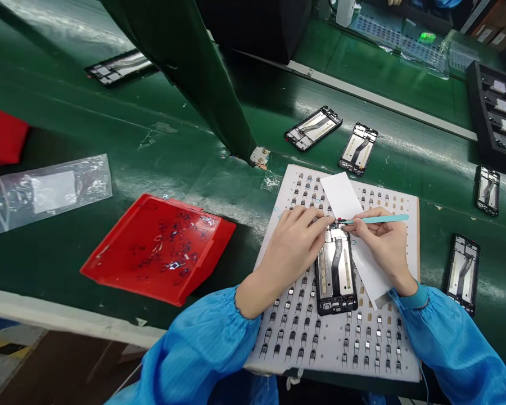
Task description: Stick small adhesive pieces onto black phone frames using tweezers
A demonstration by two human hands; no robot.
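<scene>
One phone frame point(325, 275) | right hand point(377, 244) clamped on tweezers point(383, 219) | left hand point(293, 239): can't tell if fingers pinch | I'd guide tweezers lightly

light: moderate | glare: green bench point(185, 174), plastic bag point(50, 194) | shadow: beside red tray point(124, 253) | edges: stretched

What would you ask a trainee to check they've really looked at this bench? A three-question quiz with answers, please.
1. Which hand holds the turquoise tool? A) left B) right C) neither
2. True or false: the red tray stands on top of the white board.
3. Fill in: the fingertips of the left hand are at the ____ end of the phone frame, seen from the wearer (near or far).

Key: 1. B, the right hand. 2. False; it lies on the green table, left of the board. 3. Far.
</scene>
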